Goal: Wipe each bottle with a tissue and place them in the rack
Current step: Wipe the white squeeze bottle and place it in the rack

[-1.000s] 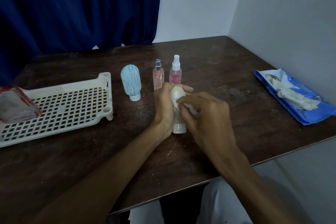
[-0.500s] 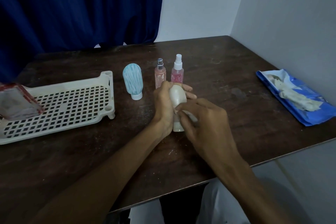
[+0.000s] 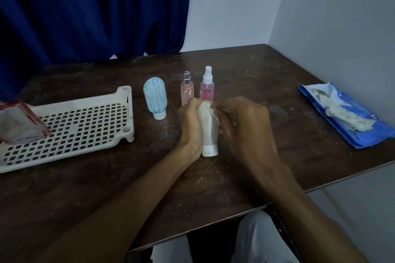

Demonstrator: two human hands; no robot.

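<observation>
Holding white bottle (image 3: 210, 134) cap-down, upright on table (image 3: 277, 83) centre — my left grip (image 3: 191, 126) curled round its side, right grip (image 3: 243, 121) pinching tissue (image 3: 210, 111) against its top. White rack (image 3: 70, 126) well apart at left.

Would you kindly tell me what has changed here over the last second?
The right hand has slid the tissue up the white bottle, from its middle to its rounded top. The left hand still grips the bottle, which stays cap-down on the table. The blue bottle, the silver-topped spray bottle, the white-topped spray bottle, the rack and the blue wipes pack have not moved.
</observation>
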